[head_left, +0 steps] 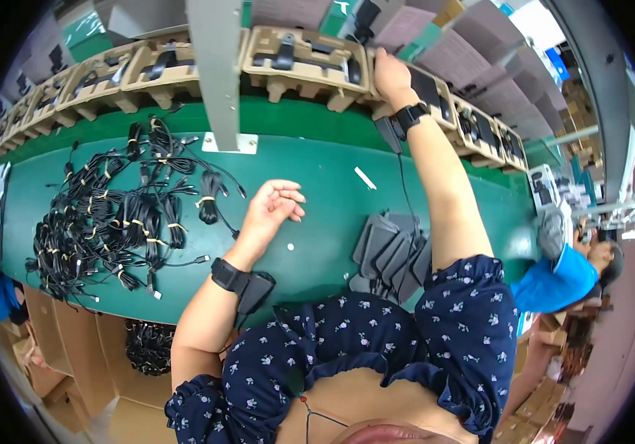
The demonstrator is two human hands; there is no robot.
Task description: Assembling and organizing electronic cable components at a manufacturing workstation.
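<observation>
Right of the grey post [215, 74], the right hand [393, 76] meets a tan tray [373, 87], hold unclear, best kept light; the left hand [277, 203] hangs empty, relaxed.

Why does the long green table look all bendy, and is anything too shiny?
Head view: the fisheye lens bends the table and trays into curves, and the corners go black; same view, a pale shine shows near the table's right end.
</observation>
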